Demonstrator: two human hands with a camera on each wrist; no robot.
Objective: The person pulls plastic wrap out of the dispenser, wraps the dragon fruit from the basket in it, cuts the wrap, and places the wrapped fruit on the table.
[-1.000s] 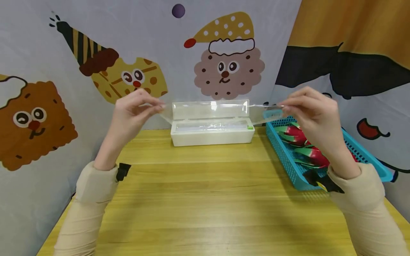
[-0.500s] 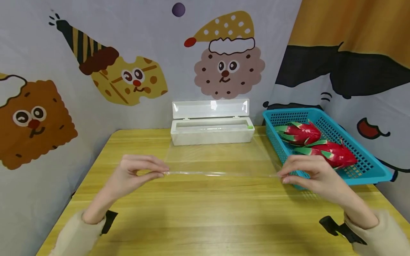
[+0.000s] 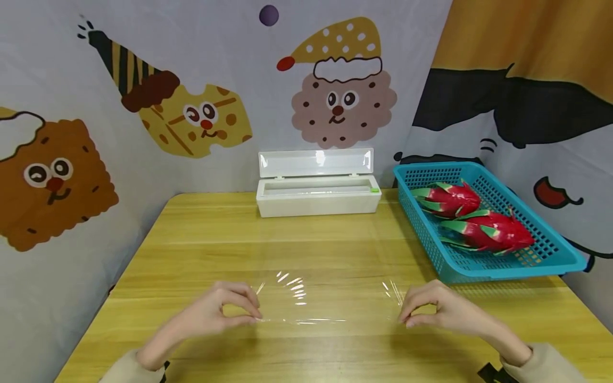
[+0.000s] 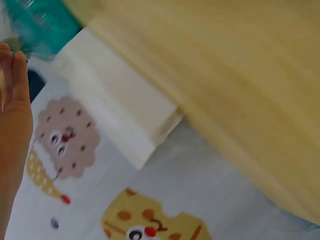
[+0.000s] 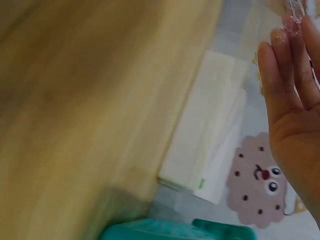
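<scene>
Head view: left hand (image 3: pixel 213 313) and right hand (image 3: pixel 447 315), fingers (image 3: pixel 251 301) pinching film (image 3: pixel 299 292). Apparent step: spreading; next likely calls for lowering it taut.

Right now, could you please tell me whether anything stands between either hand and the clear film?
Nothing visible does: the left hand and right hand pinch the clear film directly, near its two front corners. The white box stands farther back, and the blue basket off to the right.
</scene>
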